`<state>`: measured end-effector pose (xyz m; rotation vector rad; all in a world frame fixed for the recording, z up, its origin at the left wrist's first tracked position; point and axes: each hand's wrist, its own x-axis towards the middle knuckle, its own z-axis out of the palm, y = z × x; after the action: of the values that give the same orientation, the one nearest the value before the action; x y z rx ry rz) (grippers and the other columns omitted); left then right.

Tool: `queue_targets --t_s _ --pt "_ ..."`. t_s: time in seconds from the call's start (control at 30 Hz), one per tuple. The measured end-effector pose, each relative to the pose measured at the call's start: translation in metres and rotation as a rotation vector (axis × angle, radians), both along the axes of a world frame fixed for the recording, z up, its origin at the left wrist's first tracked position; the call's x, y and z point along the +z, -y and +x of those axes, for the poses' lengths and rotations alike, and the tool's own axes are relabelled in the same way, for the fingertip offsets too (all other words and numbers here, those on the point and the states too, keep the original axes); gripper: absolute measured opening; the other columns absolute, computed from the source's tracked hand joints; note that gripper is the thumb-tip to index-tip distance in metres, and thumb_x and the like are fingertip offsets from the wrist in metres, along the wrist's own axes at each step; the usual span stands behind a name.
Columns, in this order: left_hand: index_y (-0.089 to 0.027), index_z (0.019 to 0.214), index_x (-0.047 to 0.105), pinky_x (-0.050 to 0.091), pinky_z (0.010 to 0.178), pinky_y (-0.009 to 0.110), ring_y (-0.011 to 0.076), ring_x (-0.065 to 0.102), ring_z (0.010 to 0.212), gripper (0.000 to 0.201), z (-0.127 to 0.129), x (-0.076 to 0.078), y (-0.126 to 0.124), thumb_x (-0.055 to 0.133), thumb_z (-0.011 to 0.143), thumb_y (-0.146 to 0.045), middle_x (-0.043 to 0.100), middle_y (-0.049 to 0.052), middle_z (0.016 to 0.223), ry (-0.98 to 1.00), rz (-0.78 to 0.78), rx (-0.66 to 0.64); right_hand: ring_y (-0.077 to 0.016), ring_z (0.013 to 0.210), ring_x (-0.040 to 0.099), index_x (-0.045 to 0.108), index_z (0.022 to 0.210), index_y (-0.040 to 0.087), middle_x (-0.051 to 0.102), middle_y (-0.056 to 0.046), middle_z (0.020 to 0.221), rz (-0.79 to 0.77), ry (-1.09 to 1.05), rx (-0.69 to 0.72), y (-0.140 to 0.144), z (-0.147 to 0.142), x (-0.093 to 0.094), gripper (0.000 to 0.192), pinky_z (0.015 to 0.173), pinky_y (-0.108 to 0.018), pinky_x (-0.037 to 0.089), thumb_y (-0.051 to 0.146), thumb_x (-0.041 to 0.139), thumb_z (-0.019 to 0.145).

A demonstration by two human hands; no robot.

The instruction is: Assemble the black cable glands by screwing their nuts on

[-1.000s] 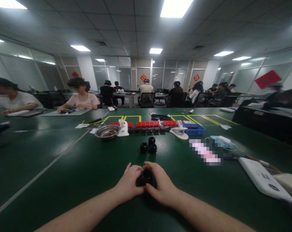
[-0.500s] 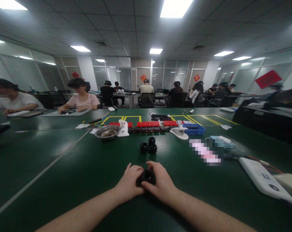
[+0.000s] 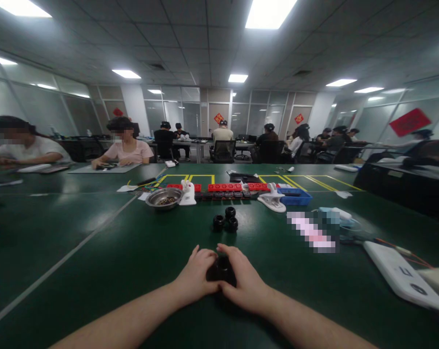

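Between my two hands is a black rounded part with a hole in its top [image 3: 222,269]; its exact kind does not show. My left hand [image 3: 196,272] wraps its left side, with the fingers partly hidden behind the hand. From the other side my right hand [image 3: 244,275] curls round the same part, thumb at the front and fingers over the far edge. Three similar black ring-shaped parts [image 3: 226,220] stand in a small cluster farther up the green table [image 3: 139,271].
Beyond the cluster are a metal bowl [image 3: 164,198] of small pieces, white clamps [image 3: 272,199], a row of red blocks [image 3: 224,187] and a blue tray [image 3: 295,196]. A white device [image 3: 404,276] with cables lies at right. Co-workers [image 3: 126,148] sit around.
My right thumb has moved from the part's near upper edge down to its front, and the fingers have shifted over the top. The view has turned slightly left.
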<state>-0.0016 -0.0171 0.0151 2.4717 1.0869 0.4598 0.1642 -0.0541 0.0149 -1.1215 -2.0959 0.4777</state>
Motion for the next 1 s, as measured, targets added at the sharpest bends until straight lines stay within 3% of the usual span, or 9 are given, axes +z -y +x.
queue_targets --t_s 0.13,0.3,0.47,0.6,0.7,0.8,0.9,1.0 --pt "-0.022 0.097 0.055 0.009 0.101 0.051 0.0238 0.044 0.104 0.036 -0.0001 0.0003 0.0001 0.06 0.062 -0.03 0.054 0.004 0.104 -0.005 -0.001 -0.006 -0.0222 0.099 0.045 0.037 0.115 0.017 0.048 -0.008 0.106 -0.025 -0.003 -0.091 0.0007 -0.0007 0.0015 0.058 0.088 -0.038 0.036 0.017 0.06 0.062" --pt "-0.024 0.102 0.053 0.009 0.101 0.052 0.0234 0.044 0.105 0.039 -0.0008 0.0035 0.0013 0.059 0.065 -0.035 0.053 0.003 0.104 0.002 -0.012 -0.007 -0.0218 0.103 0.042 0.034 0.118 0.018 0.046 -0.008 0.11 -0.018 -0.014 -0.042 0.0009 0.0002 0.0043 0.062 0.091 -0.038 0.033 0.016 0.061 0.062" --pt "-0.025 0.1 0.054 0.009 0.101 0.052 0.0239 0.044 0.105 0.037 -0.0001 0.0042 0.0014 0.059 0.064 -0.034 0.054 0.003 0.104 -0.004 -0.011 0.004 -0.0215 0.096 0.046 0.04 0.111 0.019 0.049 -0.007 0.103 -0.017 -0.017 -0.118 0.0016 -0.0002 0.0043 0.051 0.086 -0.038 0.036 0.016 0.059 0.063" --pt "-0.024 0.103 0.053 0.009 0.101 0.052 0.0249 0.044 0.106 0.041 -0.0003 0.0024 -0.0001 0.059 0.064 -0.037 0.054 0.004 0.106 -0.009 -0.018 0.002 -0.0219 0.105 0.042 0.034 0.118 0.018 0.045 -0.009 0.113 0.019 -0.021 -0.035 0.0026 -0.0004 0.004 0.06 0.091 -0.039 0.033 0.013 0.056 0.062" --pt "-0.023 0.101 0.054 0.009 0.101 0.052 0.0249 0.044 0.106 0.041 -0.0004 0.0017 -0.0005 0.06 0.063 -0.037 0.054 0.005 0.107 -0.015 -0.019 -0.001 -0.0231 0.101 0.044 0.039 0.114 0.017 0.047 -0.009 0.109 0.023 -0.008 -0.093 0.0027 -0.0006 0.004 0.059 0.089 -0.039 0.035 0.022 0.063 0.061" --pt "-0.023 0.102 0.053 0.009 0.102 0.052 0.0239 0.045 0.105 0.039 -0.0003 0.0016 -0.0004 0.059 0.064 -0.034 0.054 0.004 0.106 0.004 -0.004 0.004 -0.0214 0.098 0.046 0.04 0.112 0.018 0.049 -0.008 0.106 0.003 -0.005 -0.091 0.0028 -0.0006 0.0043 0.051 0.088 -0.038 0.036 0.016 0.058 0.064" --pt "-0.022 0.102 0.053 0.01 0.101 0.052 0.0251 0.045 0.106 0.042 -0.0005 0.0014 -0.0008 0.06 0.063 -0.035 0.054 0.006 0.107 -0.007 -0.011 0.009 -0.0224 0.108 0.04 0.033 0.119 0.018 0.044 -0.009 0.116 0.022 0.003 -0.035 0.0034 -0.0006 0.0047 0.061 0.093 -0.04 0.031 0.013 0.056 0.063" --pt "-0.023 0.102 0.054 0.009 0.102 0.052 0.0251 0.044 0.107 0.041 -0.0009 0.002 -0.0006 0.06 0.064 -0.036 0.054 0.005 0.107 -0.01 -0.017 0.003 -0.0237 0.105 0.042 0.036 0.117 0.018 0.046 -0.009 0.112 0.026 -0.001 -0.115 0.0036 -0.0003 0.0049 0.061 0.091 -0.041 0.033 0.019 0.062 0.061"
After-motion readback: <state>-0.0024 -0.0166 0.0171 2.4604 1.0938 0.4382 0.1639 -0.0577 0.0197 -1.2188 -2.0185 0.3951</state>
